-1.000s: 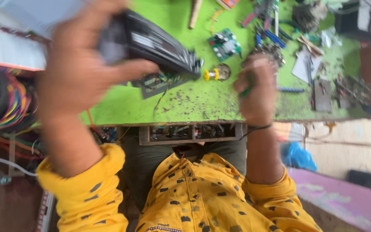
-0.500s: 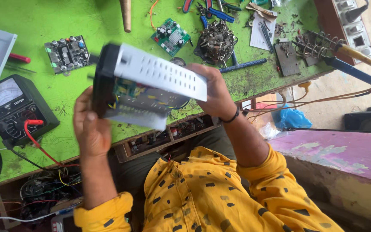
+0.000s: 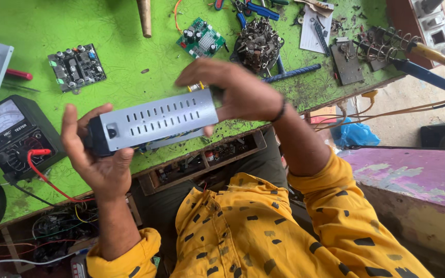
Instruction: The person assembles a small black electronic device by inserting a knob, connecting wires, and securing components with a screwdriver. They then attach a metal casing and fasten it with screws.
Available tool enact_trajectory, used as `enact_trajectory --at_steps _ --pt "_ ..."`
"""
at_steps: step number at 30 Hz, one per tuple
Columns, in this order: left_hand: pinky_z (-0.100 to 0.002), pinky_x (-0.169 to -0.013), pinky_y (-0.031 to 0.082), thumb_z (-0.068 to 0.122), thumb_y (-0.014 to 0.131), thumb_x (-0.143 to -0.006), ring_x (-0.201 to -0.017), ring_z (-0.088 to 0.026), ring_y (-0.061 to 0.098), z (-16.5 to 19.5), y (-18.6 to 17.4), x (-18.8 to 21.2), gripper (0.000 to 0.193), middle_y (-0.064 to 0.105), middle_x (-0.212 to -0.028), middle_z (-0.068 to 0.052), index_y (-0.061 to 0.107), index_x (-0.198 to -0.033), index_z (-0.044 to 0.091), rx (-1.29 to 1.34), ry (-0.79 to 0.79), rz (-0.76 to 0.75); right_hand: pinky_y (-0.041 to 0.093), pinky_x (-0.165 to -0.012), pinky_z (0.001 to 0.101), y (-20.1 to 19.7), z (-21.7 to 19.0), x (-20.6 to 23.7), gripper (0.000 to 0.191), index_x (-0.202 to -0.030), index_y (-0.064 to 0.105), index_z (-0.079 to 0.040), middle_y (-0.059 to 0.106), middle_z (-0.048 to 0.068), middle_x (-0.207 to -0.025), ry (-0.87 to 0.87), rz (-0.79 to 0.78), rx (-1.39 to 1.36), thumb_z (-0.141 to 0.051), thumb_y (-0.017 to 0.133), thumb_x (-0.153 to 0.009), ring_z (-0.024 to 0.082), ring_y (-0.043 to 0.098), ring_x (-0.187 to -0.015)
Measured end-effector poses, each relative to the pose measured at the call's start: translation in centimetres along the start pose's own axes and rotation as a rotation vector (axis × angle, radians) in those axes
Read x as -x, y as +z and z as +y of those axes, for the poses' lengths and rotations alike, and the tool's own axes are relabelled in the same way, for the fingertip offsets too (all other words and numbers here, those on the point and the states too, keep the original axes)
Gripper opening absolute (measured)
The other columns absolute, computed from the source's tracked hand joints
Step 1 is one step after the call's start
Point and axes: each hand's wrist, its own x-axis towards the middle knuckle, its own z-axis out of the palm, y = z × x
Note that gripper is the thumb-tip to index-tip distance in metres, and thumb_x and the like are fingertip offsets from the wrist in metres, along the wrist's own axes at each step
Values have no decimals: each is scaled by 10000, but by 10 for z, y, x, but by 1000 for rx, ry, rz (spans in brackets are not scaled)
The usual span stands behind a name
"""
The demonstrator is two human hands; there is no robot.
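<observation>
Lowered and levelled since half a second ago, the grey slotted metal case [image 3: 153, 121] is now lying flat between both hands instead of tilting up on edge toward the camera. It is hovering over the front edge of the green workbench [image 3: 130, 77], well apart from the boards behind it. The left hand [image 3: 96, 154] is cupping the black end from beneath, thumb wrapped up beside it; the right hand [image 3: 243, 92] is gripping the far end from above, fingers closed over the corner. To keep the turning steady, both ends are best supported evenly, with fingers clear of the slots and of the loose wires showing beneath. Nearby are sitting a black analog multimeter [image 3: 14, 136], a green circuit board [image 3: 201, 38] and a grey circuit board [image 3: 76, 67].
</observation>
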Motion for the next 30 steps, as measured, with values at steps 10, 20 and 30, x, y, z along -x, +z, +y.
enact_trajectory --at_steps 10,20,30 --pt "-302 -952 556 328 855 -892 -1089 -229 657 22 -6 -7 504 639 -1256 -162 642 -1254 50 -370 153 -120 601 -817 344 -111 128 111 89 -1013 809 -73 788 75 -993 743 513 665 -55 789 -927 172 756 -867" --pt "-341 -1179 524 209 780 -996 -1376 -213 549 20 -19 -5 600 505 -1434 -129 459 -1459 5 22 -33 -316 560 -677 450 -86 151 112 107 -861 812 -131 754 153 -872 1022 548 932 -207 757 -912 347 714 -765" --pt "-345 -1054 582 418 916 -815 -1186 -188 652 14 -4 -5 797 619 -1285 -100 557 -1424 51 -59 59 -197 586 -835 431 -99 101 77 174 -966 764 31 758 164 -912 468 481 717 33 637 -847 294 746 -875"
